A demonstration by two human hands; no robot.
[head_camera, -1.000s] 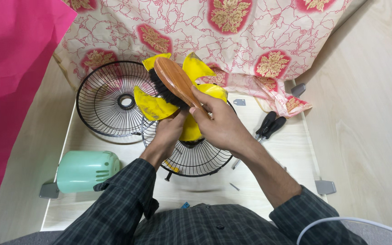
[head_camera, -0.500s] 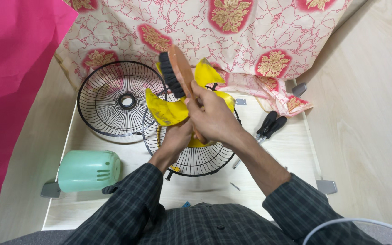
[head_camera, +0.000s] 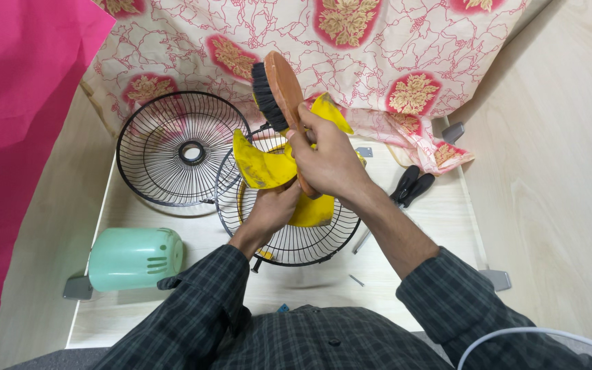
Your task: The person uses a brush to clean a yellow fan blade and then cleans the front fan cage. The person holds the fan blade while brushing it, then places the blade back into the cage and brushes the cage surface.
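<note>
Centre frame: right hand (head_camera: 329, 164) grips wooden black-bristled brush (head_camera: 279, 92); left hand (head_camera: 273, 209) clasps yellow plastic fan blade (head_camera: 262, 164) over black wire guard (head_camera: 289, 240).

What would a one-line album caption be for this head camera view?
Right hand lifts a wooden brush above the yellow fan blade gripped by the left hand.

A wooden brush (head_camera: 277, 92) is gripped by the right hand (head_camera: 327, 164), bristles turned left, above a yellow fan blade (head_camera: 266, 166) held from below by the left hand (head_camera: 272, 209). Two black grilles (head_camera: 173, 147) and a green housing (head_camera: 133, 257) are seen on the table (head_camera: 440, 226)
</note>
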